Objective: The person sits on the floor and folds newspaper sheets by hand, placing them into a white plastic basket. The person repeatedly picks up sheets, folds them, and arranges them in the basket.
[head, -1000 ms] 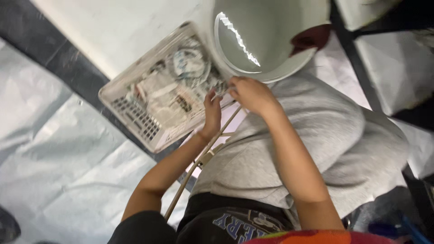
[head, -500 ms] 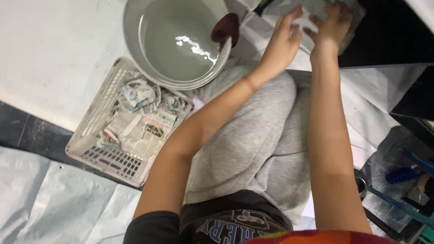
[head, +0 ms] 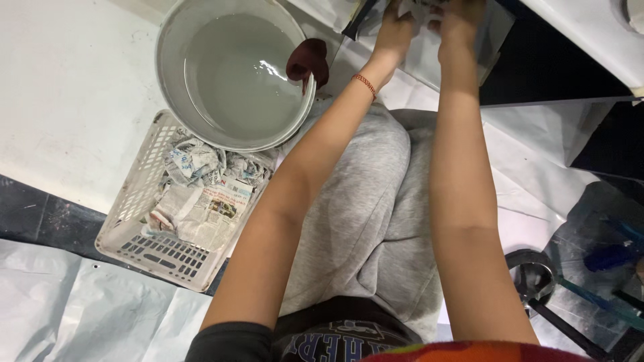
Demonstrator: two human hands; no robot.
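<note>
We look down over our own lap in grey trousers, both bare arms stretched forward to the top edge of the view. Our left hand and right hand meet there over a piece of paper that lies on a dark tray-like surface. The fingers of both hands curl down onto the paper, but the frame cuts off their tips, so we cannot tell whether they pinch it or only press on it. A thin red bracelet circles the left wrist.

To the left of our left arm stands a grey bucket with cloudy water in it, and a dark red cloth hangs over its rim on the side nearest the arm. Just below the bucket, touching it, sits a white plastic basket holding crumpled and torn newspaper. The basket rests partly on a white board and partly over a dark strip of floor. Pale plastic sheeting covers the ground at the lower left. At the lower right we see a round black metal stand.
</note>
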